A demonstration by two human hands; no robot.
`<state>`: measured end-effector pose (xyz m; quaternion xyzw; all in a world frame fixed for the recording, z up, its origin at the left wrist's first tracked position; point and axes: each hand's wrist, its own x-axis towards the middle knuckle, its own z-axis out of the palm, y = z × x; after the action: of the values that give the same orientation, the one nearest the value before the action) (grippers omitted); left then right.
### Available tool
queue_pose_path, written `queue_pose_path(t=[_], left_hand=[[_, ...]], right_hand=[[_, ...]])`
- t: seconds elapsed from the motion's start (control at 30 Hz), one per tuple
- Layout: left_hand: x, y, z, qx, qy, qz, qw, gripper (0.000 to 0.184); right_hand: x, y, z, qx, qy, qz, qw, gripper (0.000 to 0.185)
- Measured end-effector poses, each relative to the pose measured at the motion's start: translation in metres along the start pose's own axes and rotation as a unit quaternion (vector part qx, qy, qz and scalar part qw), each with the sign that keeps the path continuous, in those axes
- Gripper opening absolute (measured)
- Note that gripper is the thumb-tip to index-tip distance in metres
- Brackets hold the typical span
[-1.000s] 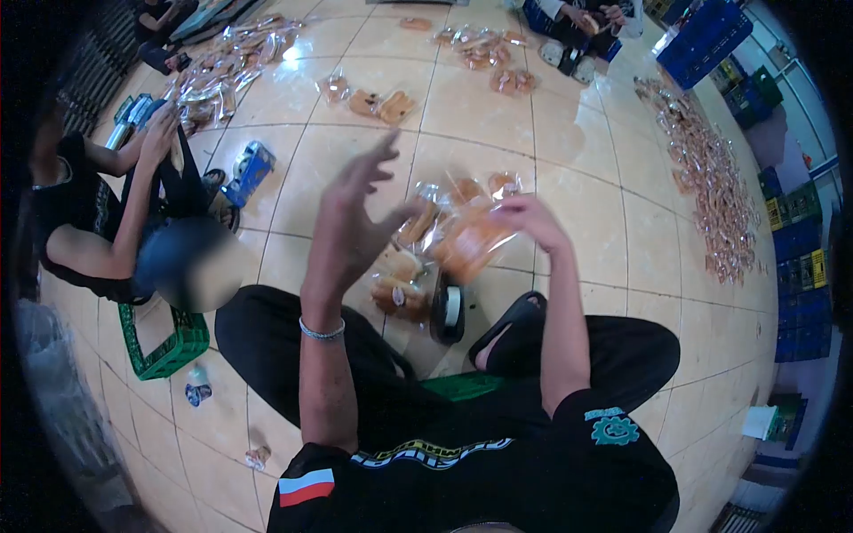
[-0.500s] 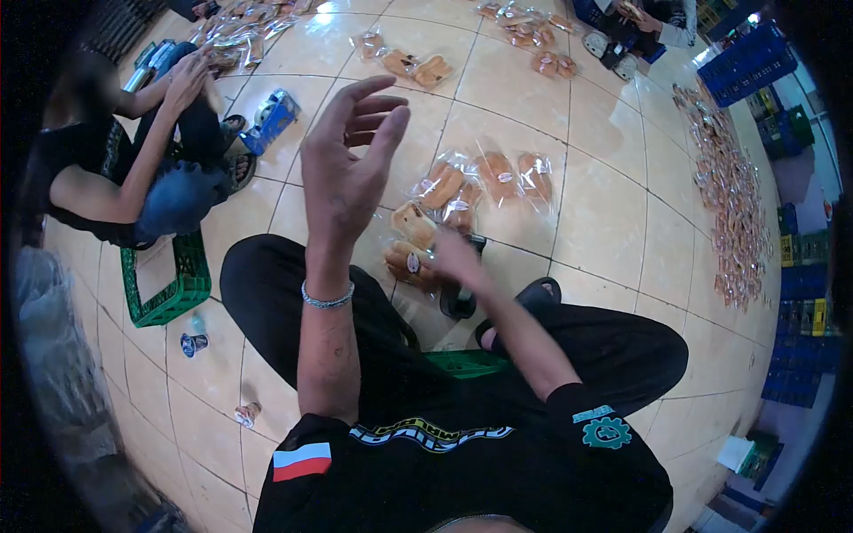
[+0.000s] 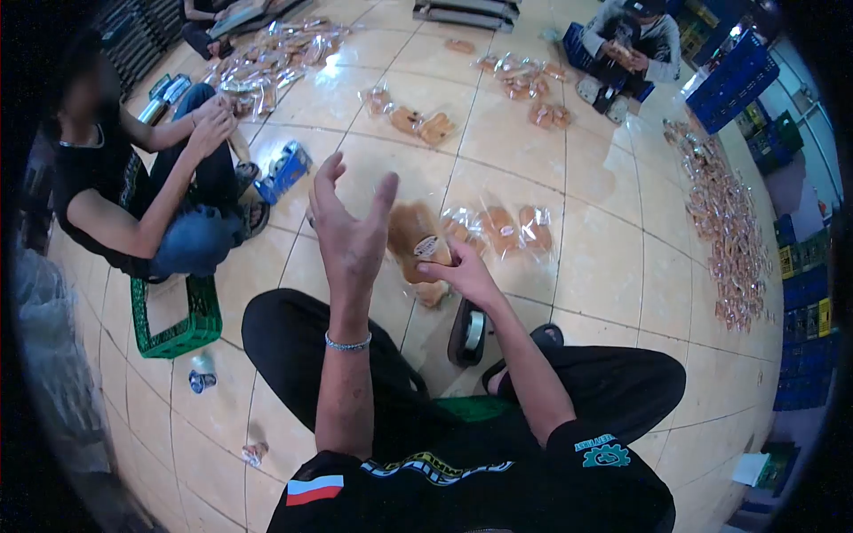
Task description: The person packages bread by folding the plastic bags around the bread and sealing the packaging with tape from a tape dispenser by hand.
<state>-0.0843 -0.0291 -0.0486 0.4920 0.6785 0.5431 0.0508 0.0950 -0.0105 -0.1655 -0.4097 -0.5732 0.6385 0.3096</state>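
My right hand (image 3: 466, 274) is closed on a bagged bread loaf (image 3: 410, 229) with a small white label on its clear wrapper. My left hand (image 3: 345, 240) is raised just left of that loaf, fingers curved and apart, with nothing in it. Below the held loaf, another piece of bread (image 3: 431, 293) shows partly. A dark tape dispenser (image 3: 464, 336) with a pale roll stands on the floor below my right hand. Beyond that hand lie several bagged breads (image 3: 499, 229) on the tiles.
To the left, a seated person (image 3: 115, 200) works beside a blue tape dispenser (image 3: 286, 171) and a green crate (image 3: 178, 329). Another person (image 3: 626, 53) sits at the back right. Bagged breads (image 3: 724, 222) cover a strip on the right, near stacked blue crates (image 3: 804, 302).
My right hand has taken up a bagged bread loaf, now turned label-up. My left hand has come lower, its fingers spreading wider. The view has tilted upward.
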Motion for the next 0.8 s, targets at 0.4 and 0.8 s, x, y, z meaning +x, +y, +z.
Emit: queue_pose_path(t=[0.4, 0.8], left_hand=[[-0.011, 0.034, -0.001, -0.245, -0.299, -0.077, 0.919, 0.076], [-0.012, 0.031, 0.003, -0.204, -0.178, 0.087, 0.959, 0.077]], right_hand=[[-0.045, -0.164, -0.033, -0.257, 0.085, -0.283, 0.920, 0.070], [-0.024, -0.107, -0.124, -0.075, -0.003, -0.046, 0.996, 0.011]])
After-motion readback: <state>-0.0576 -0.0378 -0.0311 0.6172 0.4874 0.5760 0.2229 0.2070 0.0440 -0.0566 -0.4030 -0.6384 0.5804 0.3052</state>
